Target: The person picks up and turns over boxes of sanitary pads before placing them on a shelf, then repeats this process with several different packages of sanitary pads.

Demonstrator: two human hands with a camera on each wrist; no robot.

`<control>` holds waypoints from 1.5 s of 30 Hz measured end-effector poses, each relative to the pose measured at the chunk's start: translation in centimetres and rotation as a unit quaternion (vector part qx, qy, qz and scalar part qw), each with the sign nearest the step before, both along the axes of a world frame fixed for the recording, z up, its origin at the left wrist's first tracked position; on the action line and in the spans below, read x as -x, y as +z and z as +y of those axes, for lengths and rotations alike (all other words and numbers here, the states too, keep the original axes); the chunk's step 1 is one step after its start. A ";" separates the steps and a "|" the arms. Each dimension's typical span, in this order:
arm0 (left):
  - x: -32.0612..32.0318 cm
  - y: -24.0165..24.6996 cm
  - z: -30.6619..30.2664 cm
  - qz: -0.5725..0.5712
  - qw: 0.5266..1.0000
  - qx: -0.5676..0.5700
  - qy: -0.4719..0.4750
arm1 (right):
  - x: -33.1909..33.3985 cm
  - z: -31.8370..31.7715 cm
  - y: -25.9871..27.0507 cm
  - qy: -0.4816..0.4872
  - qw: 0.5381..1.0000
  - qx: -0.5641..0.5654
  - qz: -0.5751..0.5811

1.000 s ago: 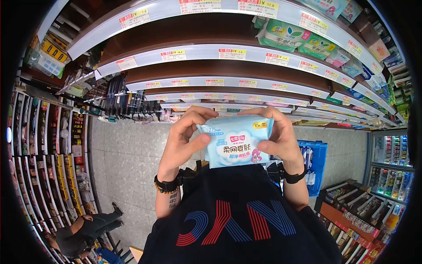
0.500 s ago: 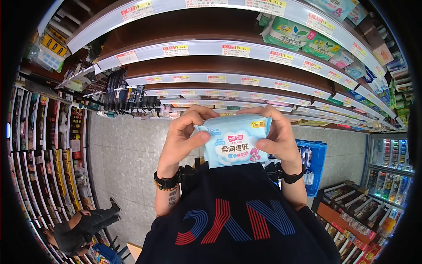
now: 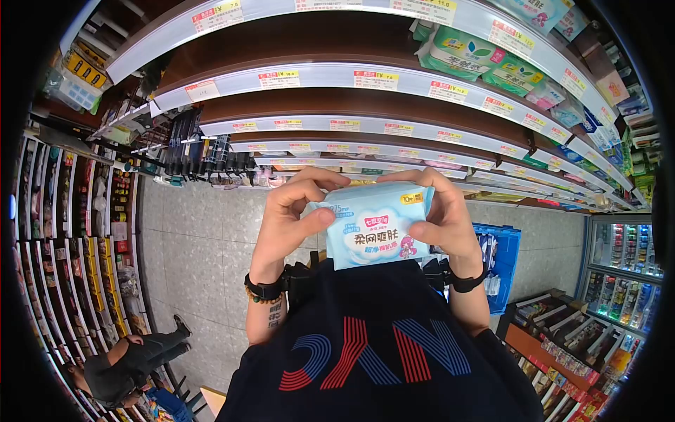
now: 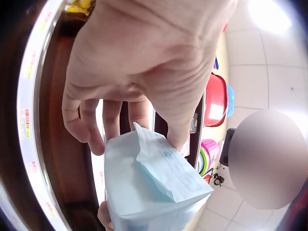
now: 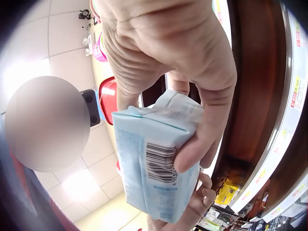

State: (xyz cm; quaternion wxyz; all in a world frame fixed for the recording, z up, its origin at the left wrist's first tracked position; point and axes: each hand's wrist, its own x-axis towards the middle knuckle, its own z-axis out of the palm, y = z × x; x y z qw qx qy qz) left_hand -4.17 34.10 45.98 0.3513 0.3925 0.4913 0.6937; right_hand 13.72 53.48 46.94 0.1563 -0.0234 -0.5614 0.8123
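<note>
A light blue pack of sanitary pads (image 3: 380,228), printed with pink and dark lettering, is held between both hands in front of the chest. My left hand (image 3: 290,221) grips its left end, thumb on the printed front and fingers curled toward the back. At the other end, my right hand (image 3: 451,218) holds it the same way, the thumb pressing near a small cartoon figure. The left wrist view shows the folded end flap of the pack (image 4: 166,166). A barcode on the pack's side (image 5: 159,163) faces the right wrist camera.
Store shelves (image 3: 316,98) with price tags rise ahead, green packs (image 3: 460,53) on their right part. A blue crate (image 3: 503,271) stands on the floor at the right. Another person (image 3: 126,369) is at the lower left, beside stocked shelves. Drink coolers (image 3: 622,260) stand far right.
The pack and my left hand have shifted slightly left in the head view, and the pack's left end has turned a little. Both hands keep their grip.
</note>
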 end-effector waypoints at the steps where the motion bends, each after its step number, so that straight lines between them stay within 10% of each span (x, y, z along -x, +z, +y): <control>1: 0.0 0.1 0.0 -0.003 1.000 0.007 0.002 | 0.0 0.0 0.0 0.000 1.000 0.000 0.000; 21: -0.4 0.6 0.3 0.105 0.994 0.025 0.032 | -0.6 0.1 -0.3 0.027 1.000 -0.010 0.009; 45: -0.8 0.7 0.4 -0.020 0.999 -0.020 -0.042 | -0.8 0.0 0.1 0.013 0.999 0.037 0.035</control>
